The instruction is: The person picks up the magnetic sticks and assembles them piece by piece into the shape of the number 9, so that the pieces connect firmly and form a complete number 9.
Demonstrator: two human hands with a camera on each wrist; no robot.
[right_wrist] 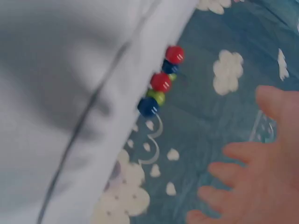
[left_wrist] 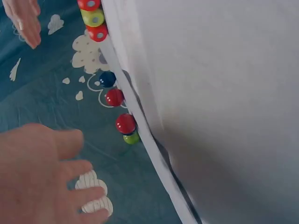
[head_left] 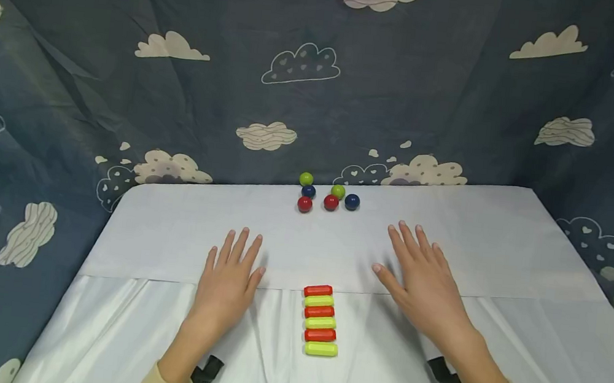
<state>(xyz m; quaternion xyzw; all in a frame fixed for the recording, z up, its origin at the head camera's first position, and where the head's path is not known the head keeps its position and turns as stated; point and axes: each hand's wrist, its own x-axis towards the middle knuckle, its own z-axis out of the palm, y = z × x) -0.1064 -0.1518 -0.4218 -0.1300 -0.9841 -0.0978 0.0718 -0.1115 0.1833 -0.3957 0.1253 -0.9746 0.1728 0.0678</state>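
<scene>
My left hand [head_left: 225, 288] is spread palm down over the white table, left of a column of small bars. On the column's other side, my right hand [head_left: 426, 283] also has its fingers extended, with nothing held. The column alternates red bars [head_left: 319, 312] and yellow-green bars [head_left: 321, 348], lying side by side; round ends with grey centres show in the left wrist view. Beyond the hands, near the table's far edge, sit glossy balls in two groups: red balls [head_left: 330, 202], dark blue balls [head_left: 352, 202] and green balls [head_left: 306, 179]. Neither hand touches bars or balls.
A white cloth covers the table [head_left: 171, 221], with a seam running across its middle. Behind and at both sides hangs a dark curtain [head_left: 210, 102] printed with clouds. Black straps [head_left: 206, 373] are around both wrists.
</scene>
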